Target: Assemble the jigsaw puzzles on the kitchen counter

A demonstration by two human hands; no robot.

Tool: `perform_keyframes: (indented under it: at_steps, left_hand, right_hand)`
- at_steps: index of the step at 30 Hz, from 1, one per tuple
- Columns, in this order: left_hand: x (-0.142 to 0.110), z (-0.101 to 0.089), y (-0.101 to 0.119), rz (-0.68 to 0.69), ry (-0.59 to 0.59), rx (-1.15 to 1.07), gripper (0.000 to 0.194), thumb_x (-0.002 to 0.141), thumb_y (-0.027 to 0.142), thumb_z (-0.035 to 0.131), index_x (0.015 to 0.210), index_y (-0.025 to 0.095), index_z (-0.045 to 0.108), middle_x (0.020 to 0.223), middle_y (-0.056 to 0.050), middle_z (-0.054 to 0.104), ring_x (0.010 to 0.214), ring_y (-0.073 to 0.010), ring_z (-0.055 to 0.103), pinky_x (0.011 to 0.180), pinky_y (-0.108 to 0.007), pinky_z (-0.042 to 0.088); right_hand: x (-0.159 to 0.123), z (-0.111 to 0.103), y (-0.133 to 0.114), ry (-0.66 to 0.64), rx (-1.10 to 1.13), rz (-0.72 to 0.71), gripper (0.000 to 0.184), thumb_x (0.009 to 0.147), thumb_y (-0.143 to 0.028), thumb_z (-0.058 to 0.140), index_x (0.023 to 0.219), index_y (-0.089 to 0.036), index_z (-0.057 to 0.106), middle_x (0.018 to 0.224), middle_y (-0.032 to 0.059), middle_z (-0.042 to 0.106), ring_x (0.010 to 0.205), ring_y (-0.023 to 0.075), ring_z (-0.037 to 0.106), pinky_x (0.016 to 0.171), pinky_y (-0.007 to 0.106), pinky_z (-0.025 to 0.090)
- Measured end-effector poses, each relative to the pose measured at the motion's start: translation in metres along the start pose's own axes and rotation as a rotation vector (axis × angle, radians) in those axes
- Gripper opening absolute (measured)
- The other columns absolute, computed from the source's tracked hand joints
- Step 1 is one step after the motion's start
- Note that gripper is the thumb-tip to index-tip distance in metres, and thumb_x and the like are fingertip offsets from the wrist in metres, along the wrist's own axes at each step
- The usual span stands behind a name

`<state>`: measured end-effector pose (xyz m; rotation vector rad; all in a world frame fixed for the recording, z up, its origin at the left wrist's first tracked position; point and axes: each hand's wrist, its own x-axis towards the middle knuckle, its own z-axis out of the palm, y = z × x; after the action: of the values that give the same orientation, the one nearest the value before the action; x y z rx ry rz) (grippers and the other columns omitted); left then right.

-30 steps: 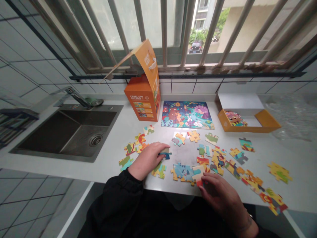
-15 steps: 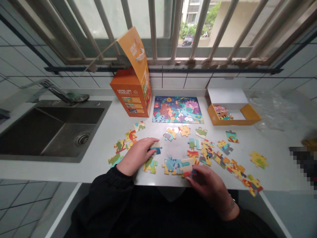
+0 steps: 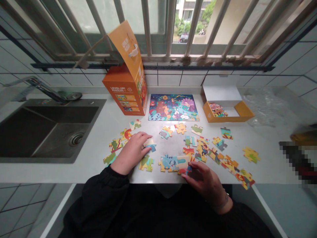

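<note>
My left hand [image 3: 132, 152] is closed on a cream-and-blue puzzle piece [image 3: 151, 146], thumb on its near side and fingers on its far side, low over the counter. My right hand [image 3: 204, 178] pinches the right edge of a cream-and-red puzzle piece [image 3: 183, 162]. That piece lies against the blue elephant puzzle pieces [image 3: 169, 163]; whether they are fully locked cannot be made out. Just below my left hand rests a green-and-yellow puzzle piece [image 3: 146, 163]. An orange-and-grey pair of pieces [image 3: 166, 132] lies farther back.
Loose puzzle pieces [image 3: 202, 148] spread to the right, others [image 3: 115, 144] to the left. Behind stand an assembled dark-blue puzzle [image 3: 173, 107], an orange puzzle box [image 3: 125, 96] and an open yellow box [image 3: 229, 117] with pieces inside. A sink [image 3: 102, 107] is at left, clear plastic [image 3: 264, 105] at right.
The view has shifted, so everything sits slightly farther left. More of the piece in my left hand shows. My right hand keeps its pinch on the cream-and-red piece.
</note>
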<state>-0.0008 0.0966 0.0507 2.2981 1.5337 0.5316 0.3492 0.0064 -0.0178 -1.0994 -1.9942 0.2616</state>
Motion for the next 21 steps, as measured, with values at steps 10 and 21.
perform_keyframes:
  at_steps: [10, 21]
  left_hand:
    - [-0.070, 0.000, 0.035, 0.137, -0.263, -0.006, 0.022, 0.111, 0.029, 0.055, 0.106, 0.024, 0.076, 0.117, -0.010, 0.076, 0.106, -0.0258, 0.070, 0.094, -0.040, 0.055]
    - [-0.071, 0.020, 0.074, -0.512, -0.119, -0.770, 0.042, 0.094, 0.054, 0.074, 0.122, 0.024, 0.070, 0.096, -0.004, 0.079, 0.086, -0.0231, 0.076, 0.076, -0.034, 0.060]
  right_hand:
    - [0.012, -0.007, -0.013, -0.094, 0.091, -0.023, 0.024, 0.099, -0.027, 0.082, 0.119, -0.025, 0.069, 0.116, 0.0101, 0.080, 0.105, 0.0241, 0.080, 0.091, 0.038, 0.071]
    - [0.044, 0.025, -0.059, -0.111, 0.181, -0.112, 0.017, 0.101, -0.032, 0.079, 0.114, -0.025, 0.070, 0.111, 0.0103, 0.081, 0.097, 0.0242, 0.080, 0.084, 0.037, 0.069]
